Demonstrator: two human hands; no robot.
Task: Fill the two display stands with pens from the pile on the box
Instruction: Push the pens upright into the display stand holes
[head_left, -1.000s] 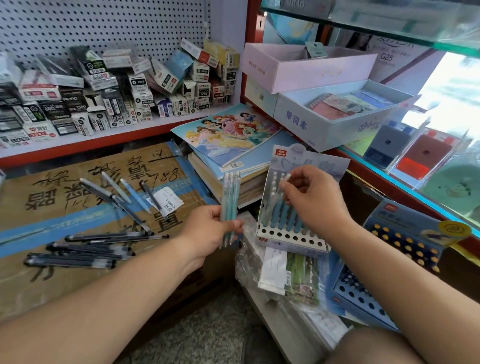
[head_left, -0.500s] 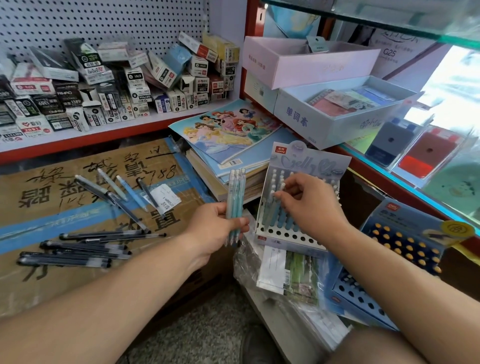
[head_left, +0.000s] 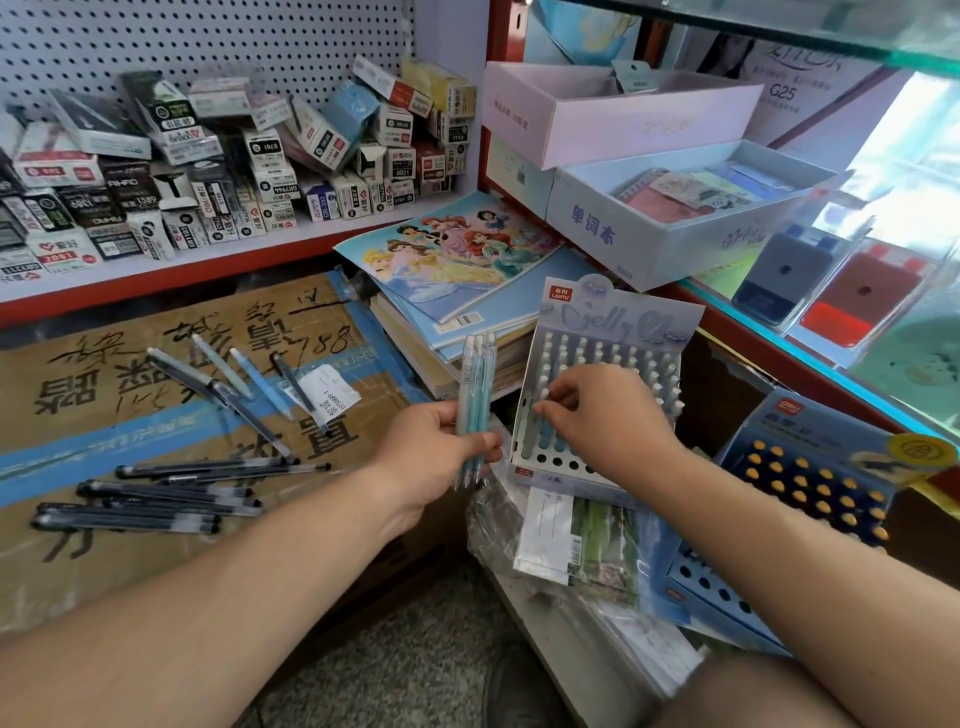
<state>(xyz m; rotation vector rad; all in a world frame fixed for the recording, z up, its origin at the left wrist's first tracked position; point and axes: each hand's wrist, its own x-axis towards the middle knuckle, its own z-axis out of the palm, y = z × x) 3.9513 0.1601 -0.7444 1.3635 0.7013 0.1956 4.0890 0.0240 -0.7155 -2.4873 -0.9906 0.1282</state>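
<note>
Pale blue plastic pens (head_left: 475, 395): bunch gripped upright in left hand (head_left: 431, 457). Just beside it, right hand (head_left: 597, 415) pinches a white-capped pen (head_left: 544, 436) in the grey perforated display stand (head_left: 623, 322).

taped cardboard box (head_left: 130, 571), dark pens (head_left: 156, 499), pale blue pens (head_left: 260, 382), white label (head_left: 332, 392)
</note>
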